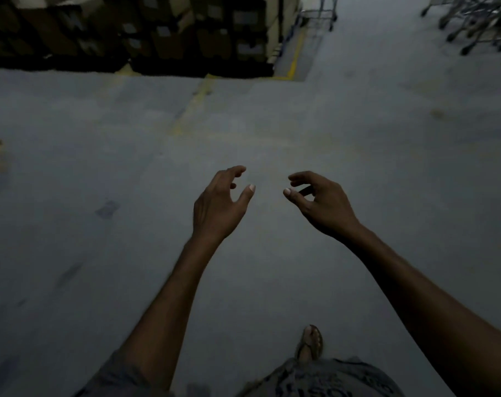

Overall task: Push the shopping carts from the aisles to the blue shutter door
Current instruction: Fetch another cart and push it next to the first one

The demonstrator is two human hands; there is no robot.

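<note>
My left hand and right hand: apart, fingers loosely curled, holding nothing, above the floor. Shopping carts: far ahead, right. Stacked boxes: ahead, left, bordering a yellow line.

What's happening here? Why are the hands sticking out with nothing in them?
A person is on a grey floor, one sandalled foot forward, with both arms stretched ahead. The left hand and right hand hold nothing; their fingers are loosely curled. A bunch of shopping carts stands ahead at the upper right, and a single cart stands beside the stacked boxes. Nobody is pushing a cart right now, and no blue door shows.
</note>
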